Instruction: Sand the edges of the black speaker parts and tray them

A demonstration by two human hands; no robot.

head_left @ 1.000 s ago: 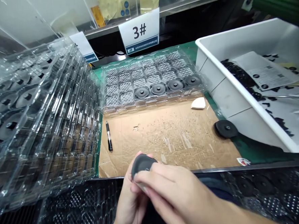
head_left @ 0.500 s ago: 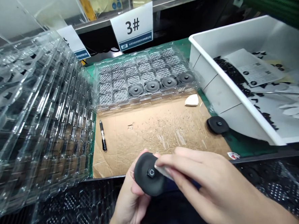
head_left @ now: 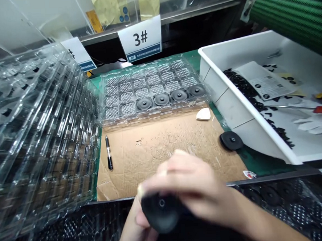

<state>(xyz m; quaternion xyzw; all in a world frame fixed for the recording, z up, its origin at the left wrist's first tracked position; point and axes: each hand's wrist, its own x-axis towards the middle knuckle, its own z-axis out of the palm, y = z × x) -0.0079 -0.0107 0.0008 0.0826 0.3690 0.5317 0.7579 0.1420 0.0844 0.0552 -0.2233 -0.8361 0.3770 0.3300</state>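
Observation:
My left hand point(head_left: 141, 223) is closed on the left side of a black round disc point(head_left: 162, 213), which has a small ringed hub at its middle. The disc is tilted towards me, below the front edge of the work surface. Across the disc's upper edge lies my right hand point(head_left: 190, 180), its fingers bent together and smeared by motion. A pale piece, seen pinched in that hand a moment earlier as a white pad, is mostly hidden by the fingers now.
A clear tray point(head_left: 127, 97) holds several black discs in its front row. Stacked clear trays point(head_left: 50, 134) rise at left. A pen point(head_left: 108, 152) and white wedge point(head_left: 203, 114) lie on cardboard point(head_left: 136, 165). More discs point(head_left: 231, 140) sit beside a white bin point(head_left: 239, 108).
My right hand has swept left and over the disc's top edge. The disc sits slightly lower in view, still in my left hand. The whole view has shifted a little.

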